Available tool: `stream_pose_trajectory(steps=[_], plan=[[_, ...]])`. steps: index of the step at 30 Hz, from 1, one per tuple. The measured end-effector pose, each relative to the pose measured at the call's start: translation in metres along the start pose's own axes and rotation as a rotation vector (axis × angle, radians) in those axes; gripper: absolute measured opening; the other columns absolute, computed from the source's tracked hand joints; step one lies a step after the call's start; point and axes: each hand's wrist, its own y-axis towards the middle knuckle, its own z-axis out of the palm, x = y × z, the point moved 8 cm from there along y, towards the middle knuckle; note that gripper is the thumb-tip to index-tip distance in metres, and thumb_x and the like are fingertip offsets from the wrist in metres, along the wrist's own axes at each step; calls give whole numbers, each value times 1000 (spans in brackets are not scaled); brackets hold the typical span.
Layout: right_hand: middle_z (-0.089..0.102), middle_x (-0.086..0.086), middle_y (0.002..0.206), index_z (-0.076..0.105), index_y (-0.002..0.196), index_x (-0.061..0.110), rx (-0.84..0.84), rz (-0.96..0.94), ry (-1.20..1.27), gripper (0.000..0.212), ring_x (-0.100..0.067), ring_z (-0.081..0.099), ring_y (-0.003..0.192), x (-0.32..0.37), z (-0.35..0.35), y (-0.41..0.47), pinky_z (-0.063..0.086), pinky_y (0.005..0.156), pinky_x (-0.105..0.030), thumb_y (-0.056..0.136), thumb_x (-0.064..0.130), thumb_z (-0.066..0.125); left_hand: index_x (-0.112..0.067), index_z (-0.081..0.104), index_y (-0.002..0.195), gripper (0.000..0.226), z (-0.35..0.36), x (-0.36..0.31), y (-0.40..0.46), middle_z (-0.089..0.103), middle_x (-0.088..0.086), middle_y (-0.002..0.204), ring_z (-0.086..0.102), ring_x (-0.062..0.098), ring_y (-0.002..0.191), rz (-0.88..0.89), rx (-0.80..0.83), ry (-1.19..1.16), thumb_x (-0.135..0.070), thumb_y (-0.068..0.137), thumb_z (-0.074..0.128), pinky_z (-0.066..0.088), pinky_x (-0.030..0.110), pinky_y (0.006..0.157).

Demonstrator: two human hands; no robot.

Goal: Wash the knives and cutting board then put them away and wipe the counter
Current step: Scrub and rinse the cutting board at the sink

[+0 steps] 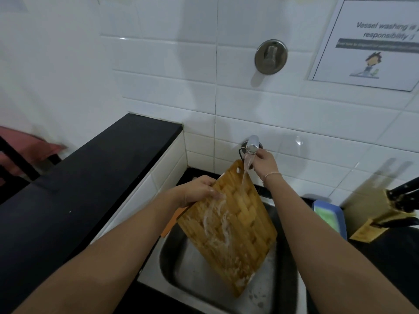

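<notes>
Rinsing board over sink

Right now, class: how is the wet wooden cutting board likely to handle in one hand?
Probably slippery: the cutting board shows water and suds. Surely stiff: it keeps flat, tilted over the sink. Perhaps heavy to steady, since only the left hand grips its upper edge.

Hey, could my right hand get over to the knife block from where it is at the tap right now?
Probably yes. The right hand is at the tap, and the knife block stands on the counter to its right; only a low sponge tray lies between.
</notes>
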Motion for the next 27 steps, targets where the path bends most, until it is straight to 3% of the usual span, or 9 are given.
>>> stream_pose_trajectory(steps=[4,6,9,13,15,18,22,25,27], plan=[[60,6,107,60,119,25,-322,-71,120,22,-14,59,100,-19,1,-61,51,92,-36,103,34,48,-4,70,117,40,6,13,-3,75,12,114,73,29,105,-2,-24,-67,-35,90,71,56,47,99],[53,7,131,47,140,32,-173,-196,24,40,-10,51,121,-23,35,-90,43,108,-38,103,46,40,-4,70,113,32,10,14,-6,76,10,108,74,27,102,14,-38,-83,-32,97,68,57,46,98],[13,10,167,11,159,37,18,-231,-193,62,-10,10,153,-60,64,-111,10,124,-37,103,60,23,-10,72,105,20,16,10,-13,76,3,99,75,21,96,38,-44,-78,-28,100,64,59,39,92],[-3,-7,169,5,161,22,-16,112,-426,58,-27,-6,155,-97,59,-91,5,125,-53,109,36,27,-12,72,108,37,22,17,-24,76,7,107,74,25,101,24,-53,-35,-45,92,68,56,49,99],[-3,-7,169,3,161,19,-76,-26,-391,60,-24,-5,155,-62,65,-95,2,126,-48,109,36,28,-7,71,115,51,27,15,-26,75,11,111,74,27,104,34,-55,-29,-50,89,68,55,52,100],[-7,6,169,-1,161,30,-29,-356,-281,66,-10,-10,154,-21,66,-121,-9,124,-33,103,59,9,-7,70,118,63,31,6,-34,75,11,113,73,26,105,39,-47,-3,-60,84,67,55,51,101],[4,-1,169,8,161,27,-77,-136,-136,75,-21,2,156,-48,42,-107,6,126,-53,99,69,7,-19,72,112,68,39,4,-37,76,4,110,74,22,103,15,-49,113,-76,77,65,56,50,99],[-12,5,169,-4,161,25,-81,-350,-181,64,-10,-12,154,-18,55,-128,-7,126,-39,104,52,7,-18,73,112,59,42,-5,-41,77,4,108,74,20,102,29,-91,110,-69,86,59,56,49,99],[-11,11,168,-4,161,32,-29,-438,-211,64,-8,-11,154,-22,60,-139,-7,125,-34,103,56,10,-15,72,114,50,38,-9,-45,76,6,109,74,21,102,35,-131,40,-59,97,56,57,47,99]])
